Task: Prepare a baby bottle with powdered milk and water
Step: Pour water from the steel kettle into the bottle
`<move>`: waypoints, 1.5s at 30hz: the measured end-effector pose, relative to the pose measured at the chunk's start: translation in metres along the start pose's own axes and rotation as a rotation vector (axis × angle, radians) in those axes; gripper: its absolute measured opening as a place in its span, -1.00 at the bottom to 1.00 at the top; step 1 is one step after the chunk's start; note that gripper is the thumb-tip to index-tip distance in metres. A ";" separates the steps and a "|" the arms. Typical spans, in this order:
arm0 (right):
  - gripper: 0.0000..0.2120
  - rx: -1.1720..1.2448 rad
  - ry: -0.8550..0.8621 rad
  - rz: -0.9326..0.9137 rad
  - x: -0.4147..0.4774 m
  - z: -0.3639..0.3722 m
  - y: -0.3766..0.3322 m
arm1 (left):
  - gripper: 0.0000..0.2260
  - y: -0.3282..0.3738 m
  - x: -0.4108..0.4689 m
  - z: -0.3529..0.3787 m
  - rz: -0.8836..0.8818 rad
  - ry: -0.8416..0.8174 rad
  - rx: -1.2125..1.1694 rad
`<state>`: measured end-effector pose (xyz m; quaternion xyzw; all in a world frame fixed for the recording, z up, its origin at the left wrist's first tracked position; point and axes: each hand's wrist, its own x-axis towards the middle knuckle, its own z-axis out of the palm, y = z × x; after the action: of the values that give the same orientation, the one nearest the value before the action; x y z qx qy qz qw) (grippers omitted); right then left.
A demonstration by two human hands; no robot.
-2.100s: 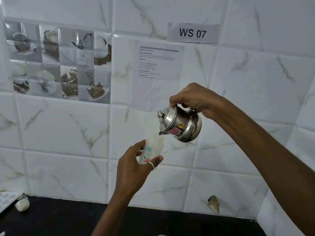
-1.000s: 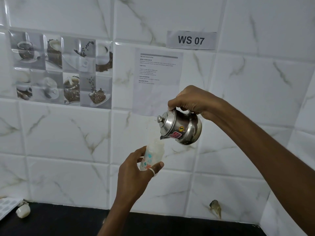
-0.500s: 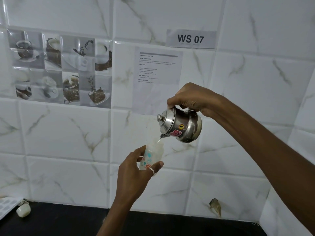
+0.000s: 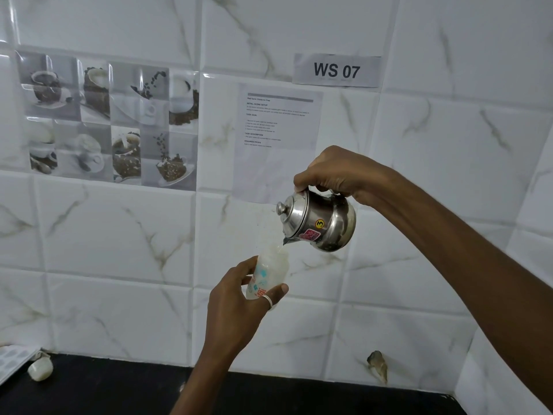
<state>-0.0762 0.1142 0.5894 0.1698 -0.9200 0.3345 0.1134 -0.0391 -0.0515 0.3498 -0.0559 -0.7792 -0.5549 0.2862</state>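
Note:
My left hand [image 4: 239, 304] holds a small clear baby bottle [image 4: 270, 272] upright in the air, its mouth open and whitish liquid inside. My right hand [image 4: 335, 173] grips a small steel kettle [image 4: 317, 224] by its top handle, tipped to the left. Its spout sits just over the bottle's mouth and a thin stream of water runs into it. The kettle's lid with a round knob stays on.
A black counter [image 4: 104, 390] runs along the bottom below a white marble-tiled wall [image 4: 119, 250]. At the far left lie a small whitish cap-like object [image 4: 40, 369] and the corner of a pale tray [image 4: 12, 359]. A paper sheet [image 4: 278, 124] and a "WS 07" label [image 4: 336, 70] hang on the wall.
The kettle stayed tipped over the bottle throughout. Both hands rose slightly against the wall as the view shifted. The thin stream shows at the spout only in the last two frames.

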 end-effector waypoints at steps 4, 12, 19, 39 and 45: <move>-0.56 -0.001 -0.001 0.000 0.000 0.001 0.000 | -0.36 -0.002 0.000 0.000 -0.002 0.001 0.012; -0.56 -0.004 -0.010 0.001 0.002 0.003 0.001 | -0.36 -0.003 0.000 0.000 0.008 0.008 0.021; -0.57 -0.016 -0.012 -0.006 0.004 0.004 0.000 | -0.35 -0.004 0.000 0.000 0.009 0.006 0.015; -0.55 -0.042 -0.036 -0.007 0.011 0.010 0.003 | -0.32 -0.010 0.003 0.003 -0.002 0.009 0.007; -0.56 -0.020 -0.046 -0.003 0.013 0.010 0.007 | -0.34 -0.012 0.004 0.006 -0.016 0.004 0.015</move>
<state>-0.0920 0.1094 0.5821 0.1775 -0.9255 0.3210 0.0944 -0.0491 -0.0517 0.3405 -0.0463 -0.7832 -0.5514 0.2837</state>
